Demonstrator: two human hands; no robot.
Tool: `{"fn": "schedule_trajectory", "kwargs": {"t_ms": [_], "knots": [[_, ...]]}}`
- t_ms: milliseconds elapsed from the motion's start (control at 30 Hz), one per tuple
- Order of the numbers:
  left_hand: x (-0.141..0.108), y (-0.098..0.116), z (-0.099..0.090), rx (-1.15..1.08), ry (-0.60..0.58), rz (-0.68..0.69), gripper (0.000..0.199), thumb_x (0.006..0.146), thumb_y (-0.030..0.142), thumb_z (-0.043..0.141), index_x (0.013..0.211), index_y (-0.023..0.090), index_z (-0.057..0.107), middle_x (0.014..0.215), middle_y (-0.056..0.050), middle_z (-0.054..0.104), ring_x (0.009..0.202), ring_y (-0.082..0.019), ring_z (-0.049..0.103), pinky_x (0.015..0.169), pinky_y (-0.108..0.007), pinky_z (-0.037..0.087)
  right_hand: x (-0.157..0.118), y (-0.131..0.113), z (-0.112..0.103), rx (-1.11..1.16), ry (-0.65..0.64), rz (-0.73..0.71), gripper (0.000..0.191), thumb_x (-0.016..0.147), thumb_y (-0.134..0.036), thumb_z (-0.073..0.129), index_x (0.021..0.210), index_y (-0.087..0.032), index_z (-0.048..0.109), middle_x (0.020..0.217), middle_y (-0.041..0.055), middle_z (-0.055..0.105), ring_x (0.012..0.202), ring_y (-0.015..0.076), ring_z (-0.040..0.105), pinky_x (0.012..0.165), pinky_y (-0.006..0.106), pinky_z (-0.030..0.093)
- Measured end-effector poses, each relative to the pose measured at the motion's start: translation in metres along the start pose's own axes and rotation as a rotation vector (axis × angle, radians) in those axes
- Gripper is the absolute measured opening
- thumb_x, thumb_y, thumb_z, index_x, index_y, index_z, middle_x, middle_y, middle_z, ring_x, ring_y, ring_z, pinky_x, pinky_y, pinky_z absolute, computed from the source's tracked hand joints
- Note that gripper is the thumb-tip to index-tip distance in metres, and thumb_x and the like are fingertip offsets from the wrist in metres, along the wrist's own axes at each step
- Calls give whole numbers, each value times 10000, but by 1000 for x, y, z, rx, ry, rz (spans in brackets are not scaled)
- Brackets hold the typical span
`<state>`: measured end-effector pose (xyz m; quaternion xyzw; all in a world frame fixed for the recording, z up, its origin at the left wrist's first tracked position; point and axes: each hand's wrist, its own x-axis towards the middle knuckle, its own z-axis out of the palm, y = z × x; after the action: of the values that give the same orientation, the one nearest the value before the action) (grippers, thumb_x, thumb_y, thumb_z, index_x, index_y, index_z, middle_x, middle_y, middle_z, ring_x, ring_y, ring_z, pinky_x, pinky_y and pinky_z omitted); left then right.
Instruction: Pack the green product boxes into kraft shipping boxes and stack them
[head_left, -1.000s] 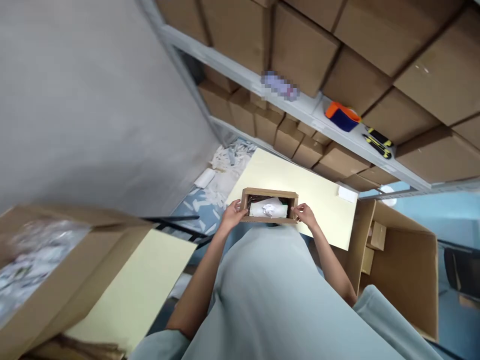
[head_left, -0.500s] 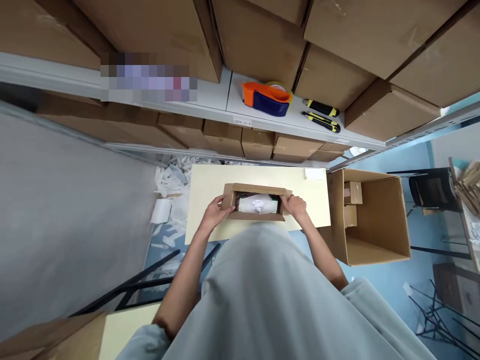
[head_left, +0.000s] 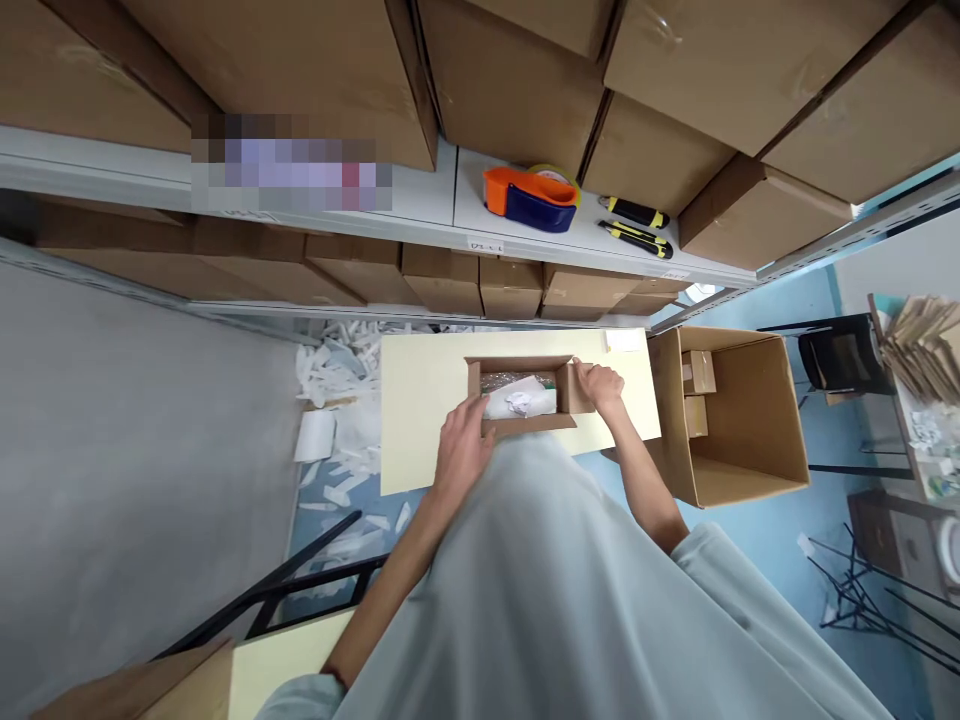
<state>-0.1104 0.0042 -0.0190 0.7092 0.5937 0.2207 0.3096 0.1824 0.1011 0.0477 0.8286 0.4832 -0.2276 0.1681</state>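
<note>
An open cardboard box point(head_left: 525, 425) sits on the pale tabletop with its flaps spread. Inside it lie a crumpled white paper point(head_left: 517, 402) and some clear bubble wrap point(head_left: 499, 380), with a bit of green beside them. My left hand point(head_left: 461, 445) grips the box's near left corner, its fingertips reaching over the edge beside the paper. At the other end, my right hand point(head_left: 600, 385) is closed on the right flap. What lies under the paper is hidden.
A shelf above holds cardboard boxes point(head_left: 517, 80), an orange and blue tape dispenser point(head_left: 531, 198) and two utility knives point(head_left: 636, 225). Right of the table stands a large open carton point(head_left: 750, 420) with small boxes inside. Paper scraps point(head_left: 345, 365) litter the floor at left.
My left hand has moved from the box's left end to its near left corner. The right flap now lies spread outward under my right hand, and more bubble wrap shows.
</note>
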Motion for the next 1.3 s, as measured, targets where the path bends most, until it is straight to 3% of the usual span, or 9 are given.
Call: {"fn": "schedule_trajectory", "kwargs": {"t_ms": [167, 333, 433, 600, 833, 967, 1133, 1200, 1300], "knots": [[16, -3, 17, -41, -293, 43, 715, 1017, 482, 654, 1656, 184, 534, 1668, -164, 608, 1542, -385, 575, 1288, -526, 478, -40, -2, -2, -26, 82, -104, 666, 1208, -572, 366, 1317, -64, 783, 1302, 283, 800, 1272, 362, 769, 1024, 392, 569], [26, -16, 22, 0, -355, 57, 843, 924, 599, 799, 1634, 202, 576, 1670, -168, 614, 1530, -413, 590, 1289, -524, 479, -62, -17, 5, 1, 90, -281, 506, 1223, -431, 386, 1338, -103, 754, 1332, 228, 789, 1211, 310, 776, 1015, 360, 560], [23, -25, 22, 25, -326, 51, 862, 904, 604, 830, 1627, 203, 584, 1710, -187, 558, 1595, -427, 515, 1319, -544, 446, -64, -9, 7, 21, 69, -339, 413, 1209, -314, 408, 1381, -128, 735, 1325, 189, 790, 1202, 297, 773, 1012, 347, 554], [15, -39, 24, 35, -232, -36, 1084, 808, 688, 911, 1685, 189, 513, 1860, -245, 262, 1724, -475, 282, 1363, -589, 376, -65, 13, 15, 105, 121, -430, 452, 1174, -285, 486, 1602, -230, 622, 1377, 134, 746, 1137, 277, 777, 993, 339, 568], [13, -41, 35, 62, -230, 12, 1246, 745, 626, 978, 1750, 187, 386, 1884, -277, 130, 1748, -507, 176, 1375, -655, 319, -18, -4, 22, 209, 183, -443, 511, 1198, -376, 435, 1673, -253, 581, 1368, 147, 687, 1177, 281, 765, 1068, 358, 575], [14, -38, 35, 64, -207, 10, 1229, 745, 604, 982, 1745, 196, 395, 1877, -271, 162, 1738, -515, 208, 1370, -672, 326, 0, -19, 29, 279, 133, -555, 547, 1193, -366, 420, 1723, -261, 500, 1431, 129, 743, 1243, 296, 760, 1127, 392, 561], [15, -37, 21, 17, -212, 39, 911, 873, 626, 874, 1624, 214, 563, 1811, -213, 390, 1712, -453, 327, 1371, -607, 372, -5, -21, 54, 401, 83, -557, 540, 1172, -404, 476, 1662, -178, 494, 1318, 146, 830, 1237, 328, 780, 1093, 421, 586], [18, -36, 14, -32, -151, -12, 857, 978, 618, 761, 1688, 228, 480, 1737, -198, 507, 1637, -413, 472, 1317, -576, 459, -8, -14, 61, 514, 141, -481, 584, 1172, -426, 460, 1684, -147, 421, 1269, 155, 837, 1159, 321, 803, 1047, 425, 609], [29, -35, 5, -82, 2, -132, 1028, 1023, 544, 714, 1819, 200, 161, 1713, -244, 509, 1457, -395, 655, 1150, -543, 604, -10, 0, 65, 629, 181, -483, 577, 1166, -476, 458, 1666, -187, 451, 1292, 138, 800, 1057, 279, 810, 1000, 409, 634]]}}
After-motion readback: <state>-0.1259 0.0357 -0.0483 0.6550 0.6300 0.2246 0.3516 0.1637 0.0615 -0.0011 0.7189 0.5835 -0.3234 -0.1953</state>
